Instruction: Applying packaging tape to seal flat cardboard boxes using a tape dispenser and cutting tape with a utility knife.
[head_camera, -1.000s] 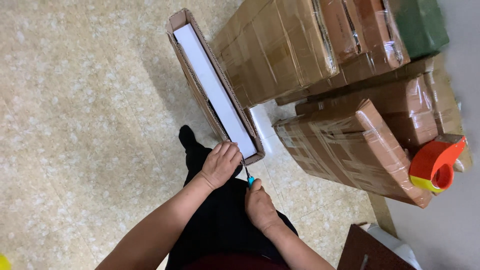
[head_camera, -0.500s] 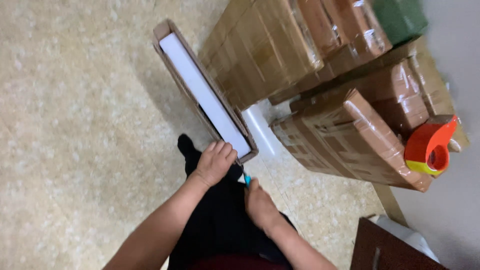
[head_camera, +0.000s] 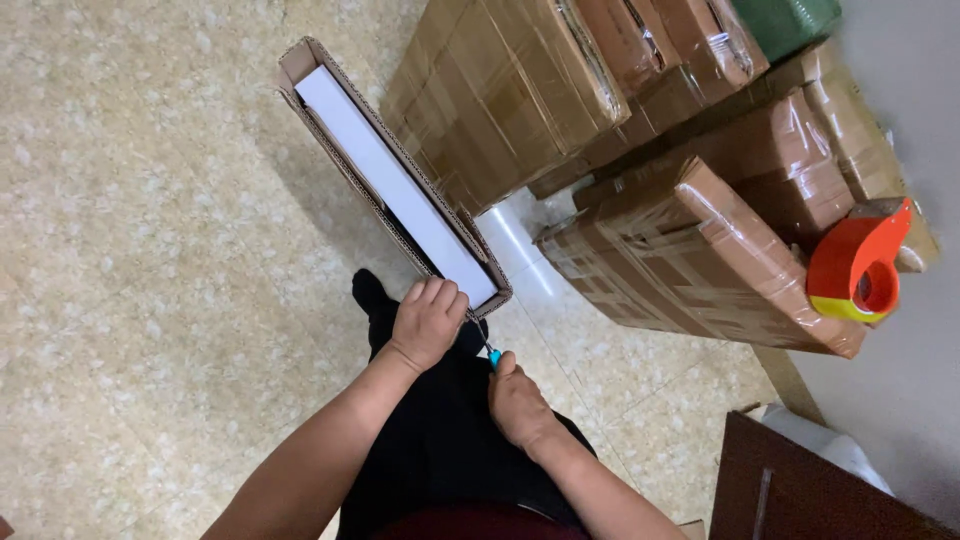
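A long, narrow cardboard box (head_camera: 350, 160) stands on end on the floor, its top open, with a white foam slab (head_camera: 390, 185) inside. My left hand (head_camera: 428, 322) grips the near corner of the box. My right hand (head_camera: 518, 405) holds a small blue-handled cutter (head_camera: 494, 356), its blade touching the box's near edge just below my left hand. My black trousers and shoe lie under both hands.
Several taped brown cartons (head_camera: 690, 250) are stacked to the right of the box. An orange tape dispenser (head_camera: 858, 265) rests on one carton. A dark brown board (head_camera: 800, 490) lies at the lower right. Beige speckled tiles (head_camera: 150, 300) cover the floor on the left.
The view has shifted, so the box and cartons sit further left and up in the frame. My hands keep the same hold on the box corner and cutter.
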